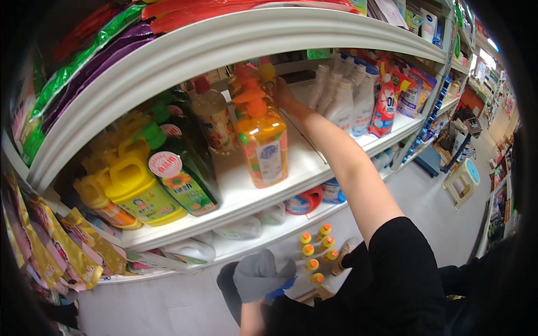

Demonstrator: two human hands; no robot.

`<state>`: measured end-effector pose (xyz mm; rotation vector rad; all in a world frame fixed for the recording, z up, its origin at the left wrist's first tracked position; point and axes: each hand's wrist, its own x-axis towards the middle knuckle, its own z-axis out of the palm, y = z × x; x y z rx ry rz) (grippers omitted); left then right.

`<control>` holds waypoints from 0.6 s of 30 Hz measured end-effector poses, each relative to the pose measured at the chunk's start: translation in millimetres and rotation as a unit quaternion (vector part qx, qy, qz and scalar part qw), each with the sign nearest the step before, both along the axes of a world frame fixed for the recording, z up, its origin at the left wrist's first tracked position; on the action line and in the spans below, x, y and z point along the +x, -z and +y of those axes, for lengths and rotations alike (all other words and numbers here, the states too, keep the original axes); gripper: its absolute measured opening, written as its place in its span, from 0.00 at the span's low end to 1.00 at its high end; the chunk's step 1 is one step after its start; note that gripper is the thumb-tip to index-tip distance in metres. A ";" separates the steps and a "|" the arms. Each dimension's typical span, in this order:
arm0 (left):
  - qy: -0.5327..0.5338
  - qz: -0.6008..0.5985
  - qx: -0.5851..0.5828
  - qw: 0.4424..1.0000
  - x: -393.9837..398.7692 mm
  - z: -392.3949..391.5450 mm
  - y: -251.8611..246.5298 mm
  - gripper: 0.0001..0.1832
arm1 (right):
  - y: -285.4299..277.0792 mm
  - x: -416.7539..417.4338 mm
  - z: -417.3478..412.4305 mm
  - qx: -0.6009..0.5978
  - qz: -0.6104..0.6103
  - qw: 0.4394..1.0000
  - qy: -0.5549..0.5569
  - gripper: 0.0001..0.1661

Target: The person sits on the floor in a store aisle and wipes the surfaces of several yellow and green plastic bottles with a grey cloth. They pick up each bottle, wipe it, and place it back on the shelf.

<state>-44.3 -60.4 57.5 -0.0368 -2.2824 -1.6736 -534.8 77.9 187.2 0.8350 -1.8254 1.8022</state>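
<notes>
My right hand (284, 93) reaches deep into the middle shelf, behind the front row. It grips the side of a yellow bottle (267, 72); some of its fingers are hidden. Just left of that hand runs a row of orange pump bottles, the front one (264, 147) near the shelf edge. White bottles (339, 101) stand to the right of my wrist. Low in front of me, my left hand (253, 303) holds a bunched grey cloth (258, 277) that covers most of it. Blue material (282, 287) shows at the cloth's lower edge.
Several yellow bottles with orange caps (312, 264) stand on the floor by my shoe (345, 256). Green-pump bottles (185, 185) and yellow jugs (143, 193) fill the shelf's left part. A white shelf lip (235, 33) arches above my arm. A stool (461, 182) stands in the aisle.
</notes>
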 end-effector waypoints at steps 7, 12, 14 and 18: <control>-0.062 -0.071 0.067 0.993 0.8 -3.4 1.5 0.10 | -3.4 25.0 -25.3 0.047 -0.117 0.991 0.044 0.24; -0.032 -0.025 -0.028 0.999 -10.4 0.5 -10.8 0.14 | 2.7 50.6 7.4 0.042 0.032 0.963 0.264 0.34; -0.038 0.002 -0.073 0.997 -6.5 2.7 -10.8 0.13 | -8.5 86.3 13.3 0.042 0.021 0.966 0.256 0.37; 0.042 -0.025 0.171 0.984 -5.6 17.7 -36.9 0.13 | -36.5 166.6 47.3 0.048 0.020 0.975 0.216 0.35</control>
